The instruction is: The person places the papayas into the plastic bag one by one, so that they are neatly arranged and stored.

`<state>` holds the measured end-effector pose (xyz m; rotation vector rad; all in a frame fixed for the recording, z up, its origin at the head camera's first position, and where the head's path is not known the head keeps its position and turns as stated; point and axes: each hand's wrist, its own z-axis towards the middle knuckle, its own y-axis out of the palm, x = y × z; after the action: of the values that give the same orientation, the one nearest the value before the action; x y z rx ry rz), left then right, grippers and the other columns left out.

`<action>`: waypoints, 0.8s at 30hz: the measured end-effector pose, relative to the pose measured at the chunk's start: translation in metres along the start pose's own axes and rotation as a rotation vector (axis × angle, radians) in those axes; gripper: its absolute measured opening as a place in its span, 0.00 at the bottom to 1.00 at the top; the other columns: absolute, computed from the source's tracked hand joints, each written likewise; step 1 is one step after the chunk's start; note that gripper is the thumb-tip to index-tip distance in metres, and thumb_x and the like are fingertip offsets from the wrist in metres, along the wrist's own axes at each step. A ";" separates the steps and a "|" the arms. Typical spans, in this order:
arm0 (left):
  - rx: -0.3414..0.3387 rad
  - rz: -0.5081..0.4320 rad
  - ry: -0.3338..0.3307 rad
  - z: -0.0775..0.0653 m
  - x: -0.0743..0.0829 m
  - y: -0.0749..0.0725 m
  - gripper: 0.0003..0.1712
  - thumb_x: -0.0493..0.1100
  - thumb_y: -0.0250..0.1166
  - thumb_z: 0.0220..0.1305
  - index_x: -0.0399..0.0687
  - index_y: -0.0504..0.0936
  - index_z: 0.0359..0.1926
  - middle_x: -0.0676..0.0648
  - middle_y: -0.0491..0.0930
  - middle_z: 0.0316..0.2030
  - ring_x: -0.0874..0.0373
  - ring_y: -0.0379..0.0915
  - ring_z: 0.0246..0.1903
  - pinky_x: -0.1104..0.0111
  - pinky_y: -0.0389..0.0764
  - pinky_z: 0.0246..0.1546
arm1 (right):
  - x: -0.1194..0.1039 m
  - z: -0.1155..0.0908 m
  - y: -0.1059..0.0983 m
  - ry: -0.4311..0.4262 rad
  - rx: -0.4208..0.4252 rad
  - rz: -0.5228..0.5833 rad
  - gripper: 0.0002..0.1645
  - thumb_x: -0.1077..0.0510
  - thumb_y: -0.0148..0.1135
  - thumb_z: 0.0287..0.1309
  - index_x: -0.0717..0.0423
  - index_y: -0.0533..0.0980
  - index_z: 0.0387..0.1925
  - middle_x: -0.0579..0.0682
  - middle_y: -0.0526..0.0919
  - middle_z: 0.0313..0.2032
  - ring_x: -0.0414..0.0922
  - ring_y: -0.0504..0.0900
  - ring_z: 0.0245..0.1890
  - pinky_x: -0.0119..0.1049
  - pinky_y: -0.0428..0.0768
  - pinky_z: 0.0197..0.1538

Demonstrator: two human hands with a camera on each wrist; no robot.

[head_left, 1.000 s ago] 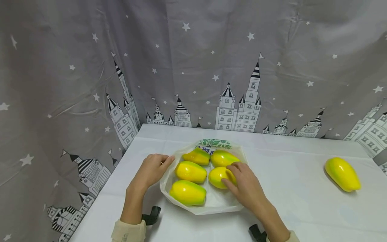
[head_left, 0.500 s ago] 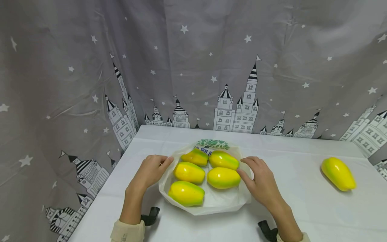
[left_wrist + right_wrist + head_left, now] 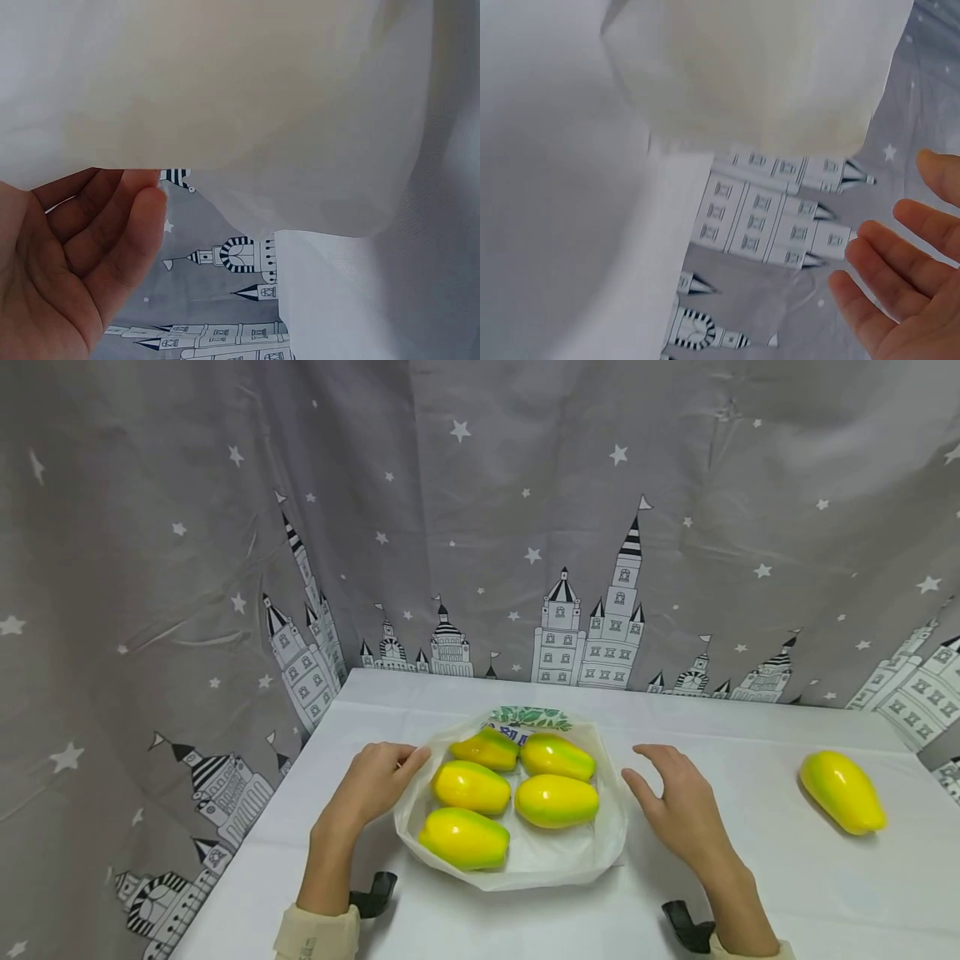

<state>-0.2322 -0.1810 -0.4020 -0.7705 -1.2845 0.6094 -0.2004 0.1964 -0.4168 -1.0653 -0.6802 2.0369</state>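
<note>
A white plastic bag (image 3: 555,856) with green leaf print lies open-mouthed on the table. Several glossy yellow-green fruits (image 3: 557,802), shaped like papayas or mangoes, are inside it. At the bag's left rim, my left hand (image 3: 375,781) pinches the plastic between thumb and fingers; the left wrist view shows the thumb and fingers (image 3: 146,217) at the bag's edge. My right hand (image 3: 678,806) hovers to the right of the bag, apart from it, its fingers spread and holding nothing. From the right wrist camera, the fingers (image 3: 885,266) are loosely extended beside the bag wall (image 3: 757,82).
Another yellow-green fruit (image 3: 843,792) lies alone on the white table (image 3: 750,752), far to the right. A grey curtain (image 3: 480,510) printed with stars and castles hangs behind and along the left side. Black wrist mounts (image 3: 375,895) are on both forearms.
My right hand has let go of the right-hand fruit inside the bag, drawn back over the rim and moved right, clear of the bag. The left hand stays at the left rim.
</note>
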 end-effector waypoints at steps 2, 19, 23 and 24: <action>0.002 0.001 0.000 -0.001 0.000 0.000 0.21 0.50 0.56 0.74 0.39 0.84 0.53 0.47 0.85 0.41 0.57 0.77 0.35 0.55 0.79 0.49 | 0.004 0.000 -0.004 0.018 -0.001 -0.009 0.22 0.59 0.66 0.61 0.67 0.76 0.54 0.64 0.80 0.52 0.62 0.76 0.53 0.61 0.73 0.54; -0.010 -0.020 -0.010 -0.002 0.000 -0.003 0.21 0.51 0.56 0.74 0.40 0.85 0.52 0.49 0.85 0.39 0.58 0.76 0.33 0.58 0.80 0.45 | 0.066 -0.009 -0.055 0.195 0.005 -0.089 0.27 0.54 0.62 0.66 0.72 0.72 0.56 0.74 0.72 0.56 0.71 0.69 0.55 0.68 0.67 0.54; -0.004 -0.019 -0.008 -0.003 -0.001 -0.002 0.20 0.50 0.56 0.74 0.41 0.85 0.51 0.50 0.85 0.38 0.58 0.76 0.33 0.58 0.80 0.45 | 0.078 -0.013 -0.060 0.206 -0.016 -0.105 0.29 0.54 0.62 0.66 0.74 0.71 0.57 0.76 0.72 0.55 0.72 0.68 0.55 0.68 0.66 0.54; -0.001 -0.021 -0.004 -0.003 -0.001 -0.002 0.20 0.50 0.57 0.74 0.41 0.86 0.50 0.50 0.85 0.38 0.58 0.76 0.33 0.59 0.80 0.44 | 0.081 -0.014 -0.061 0.199 -0.028 -0.116 0.29 0.54 0.62 0.65 0.74 0.71 0.56 0.76 0.72 0.55 0.72 0.68 0.55 0.68 0.66 0.54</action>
<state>-0.2298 -0.1835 -0.4013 -0.7564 -1.2952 0.5937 -0.1982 0.2990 -0.4176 -1.1978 -0.6529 1.7998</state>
